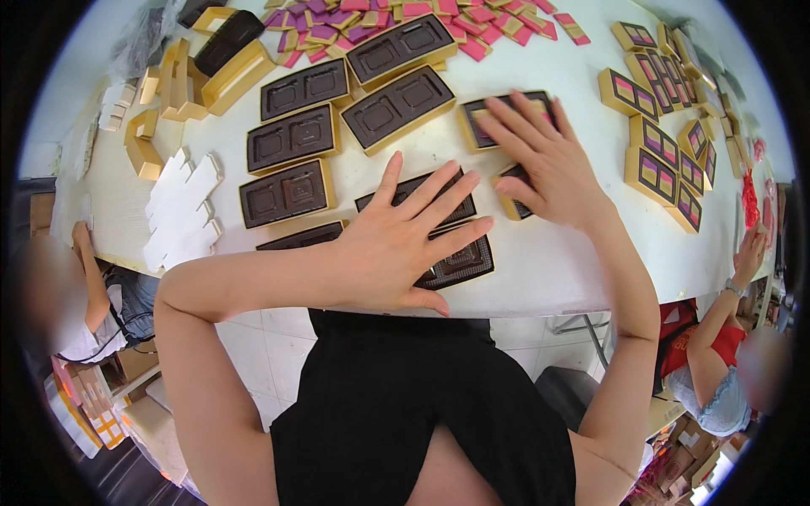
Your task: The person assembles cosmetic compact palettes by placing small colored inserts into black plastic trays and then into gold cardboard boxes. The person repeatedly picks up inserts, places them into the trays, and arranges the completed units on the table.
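My left hand [384,240] is spread wide, palm down, over two gold-sided boxes. Their dark plastic trays show past my fingers, one a nearer tray [466,263] by the table edge. Also with fingers apart, my right hand [548,164] reaches over a box with a gold-coloured piece [477,126] in its dark tray. Under its thumb side sits a smaller-looking, partly hidden box [513,196]. Neither hand grips anything; whether the palms touch the boxes is hidden. Several gold boxes with two-well brown trays [396,108] stand beyond and left of my left hand.
Pink, purple and gold flat pieces [498,24] are heaped at the far side. Filled boxes [654,173] cluster at right. Gold frames [177,80] and stacked white card pieces [181,211] lie at left. A person's hand [748,253] at right is near red strands; another person sits left.
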### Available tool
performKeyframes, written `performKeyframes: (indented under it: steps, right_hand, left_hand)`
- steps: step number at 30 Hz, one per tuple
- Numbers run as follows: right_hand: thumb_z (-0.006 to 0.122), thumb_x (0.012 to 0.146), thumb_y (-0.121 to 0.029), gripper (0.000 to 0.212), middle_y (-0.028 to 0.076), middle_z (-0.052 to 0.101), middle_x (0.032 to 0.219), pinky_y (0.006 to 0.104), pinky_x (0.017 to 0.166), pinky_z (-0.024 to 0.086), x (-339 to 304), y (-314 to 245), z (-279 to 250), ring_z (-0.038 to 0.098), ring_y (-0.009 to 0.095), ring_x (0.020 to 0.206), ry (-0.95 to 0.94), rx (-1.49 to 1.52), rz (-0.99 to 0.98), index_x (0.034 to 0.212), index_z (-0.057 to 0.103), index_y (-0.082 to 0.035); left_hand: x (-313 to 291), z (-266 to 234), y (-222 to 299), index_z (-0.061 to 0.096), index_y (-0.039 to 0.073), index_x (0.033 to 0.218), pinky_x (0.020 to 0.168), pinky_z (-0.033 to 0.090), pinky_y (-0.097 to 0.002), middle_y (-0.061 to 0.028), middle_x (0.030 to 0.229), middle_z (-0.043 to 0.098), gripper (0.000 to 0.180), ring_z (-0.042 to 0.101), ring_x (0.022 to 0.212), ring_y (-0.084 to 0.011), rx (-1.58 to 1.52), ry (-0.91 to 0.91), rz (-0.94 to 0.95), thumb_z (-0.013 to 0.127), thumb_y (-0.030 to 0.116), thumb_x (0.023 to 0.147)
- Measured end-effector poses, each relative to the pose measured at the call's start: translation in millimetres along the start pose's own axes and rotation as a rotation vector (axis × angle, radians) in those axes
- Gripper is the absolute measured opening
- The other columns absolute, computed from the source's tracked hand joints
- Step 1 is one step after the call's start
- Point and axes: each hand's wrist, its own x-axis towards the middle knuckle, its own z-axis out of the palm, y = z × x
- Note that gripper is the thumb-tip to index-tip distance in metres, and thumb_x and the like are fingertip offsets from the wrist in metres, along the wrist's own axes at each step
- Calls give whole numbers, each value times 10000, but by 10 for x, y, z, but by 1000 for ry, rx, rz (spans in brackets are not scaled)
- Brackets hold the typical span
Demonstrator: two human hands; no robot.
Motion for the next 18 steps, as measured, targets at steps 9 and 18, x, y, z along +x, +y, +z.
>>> performKeyframes:
  steps: [9,18]
  right_hand:
    - [397,982,-596,681,65,363,1571,557,1185,161,-898,721,-43,280,312,1472,49,-98,449,1506,393,-160]
    - [643,938,-185,294,138,677,1171,422,956,483,-88,741,-154,638,311,1046,379,123,600,1212,655,-81]
  left_hand:
    - [511,-384,-1356,419,66,1438,1030,444,-417,-224,1410,491,728,512,1263,-381,142,621,-326,720,386,857]
    - [791,-253,-1034,540,75,1302,916,486,-441,-152,1174,620,596,591,1091,-339,46,610,-102,772,247,781]
